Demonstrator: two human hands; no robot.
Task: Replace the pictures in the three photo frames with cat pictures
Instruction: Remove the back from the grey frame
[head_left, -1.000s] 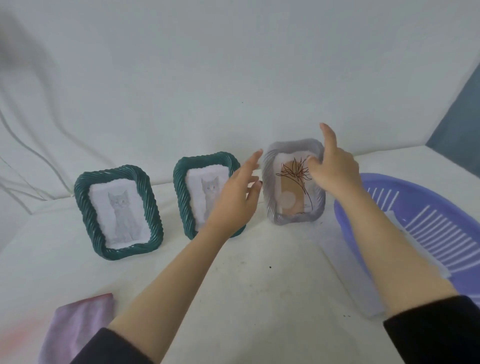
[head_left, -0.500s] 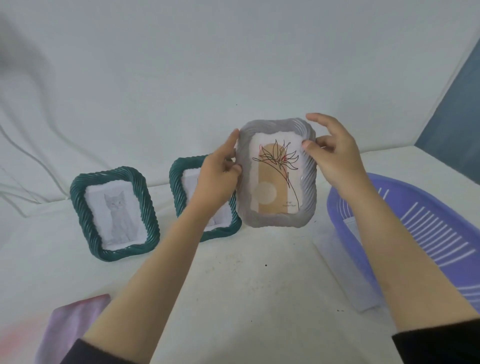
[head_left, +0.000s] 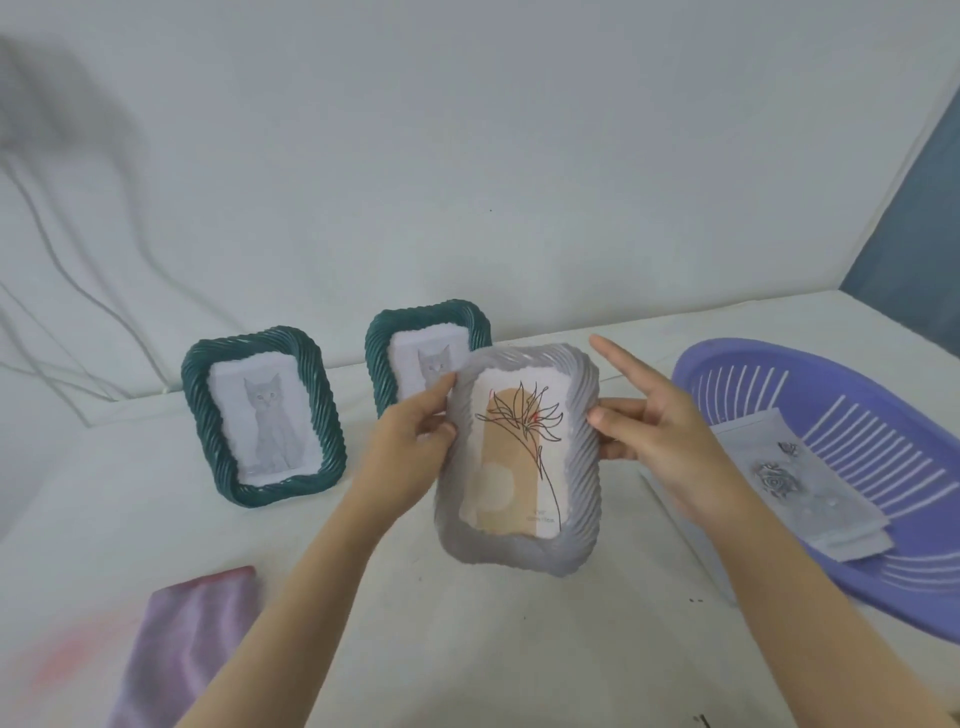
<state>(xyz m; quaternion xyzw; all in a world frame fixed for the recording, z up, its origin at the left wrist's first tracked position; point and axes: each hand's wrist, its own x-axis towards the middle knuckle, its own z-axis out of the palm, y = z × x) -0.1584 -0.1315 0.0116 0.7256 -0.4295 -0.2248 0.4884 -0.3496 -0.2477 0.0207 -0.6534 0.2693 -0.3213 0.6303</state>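
Observation:
I hold a grey twisted-rim photo frame (head_left: 519, 540) above the table, its front facing me; it shows a flower line drawing on a tan shape. My left hand (head_left: 410, 447) grips its left edge, thumb on the front. My right hand (head_left: 660, 431) pinches its right edge with thumb in front, index finger stretched out. Two dark green frames stand upright behind: the left green frame (head_left: 262, 415) and the second green frame (head_left: 426, 338), each with a grey cat picture. The grey frame hides part of the second one.
A purple slatted plastic basket (head_left: 841, 395) sits at the right with sheets of paper (head_left: 800, 483) in it, the top one printed with a rose. A purple cloth (head_left: 192, 639) lies at the front left. White wall behind, cables hanging at the left.
Both hands reached the grey frame standing at the back, took it by its sides, lifted it, and brought it nearer and lower toward me.

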